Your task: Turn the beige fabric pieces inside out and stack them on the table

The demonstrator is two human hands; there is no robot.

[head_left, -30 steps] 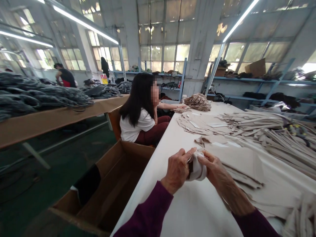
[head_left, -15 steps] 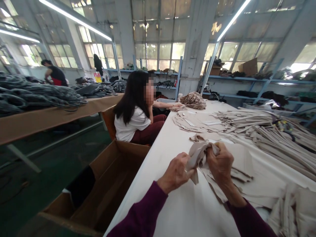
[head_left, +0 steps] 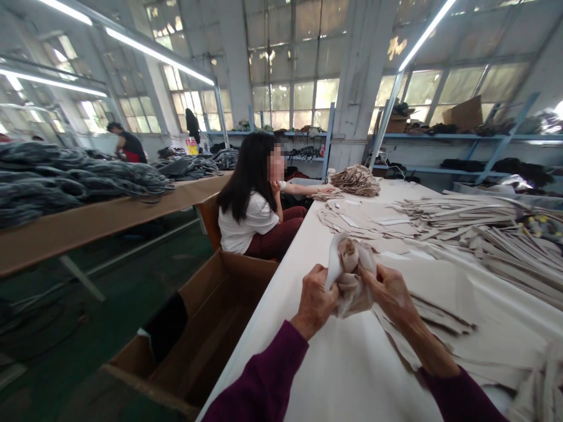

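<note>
The person wears long, dark purple sleeves of a soft knit cloth. Each sleeve ends at the wrist, just behind the bare left hand (head_left: 317,300) and bare right hand (head_left: 393,293).

There is 1 view, from a camera worn on the person's head, looking forward and slightly down along a long white table (head_left: 352,375) that runs away toward the far windows. It sits close to the left hand (head_left: 316,299) and right hand (head_left: 391,293), which rise from the bottom edge at the centre, both clutching a beige cloth piece (head_left: 349,275). The wide lens bends the edges and also takes in a seated co-worker (head_left: 253,205) left of the table and a cardboard box (head_left: 193,346) on the floor.
</note>
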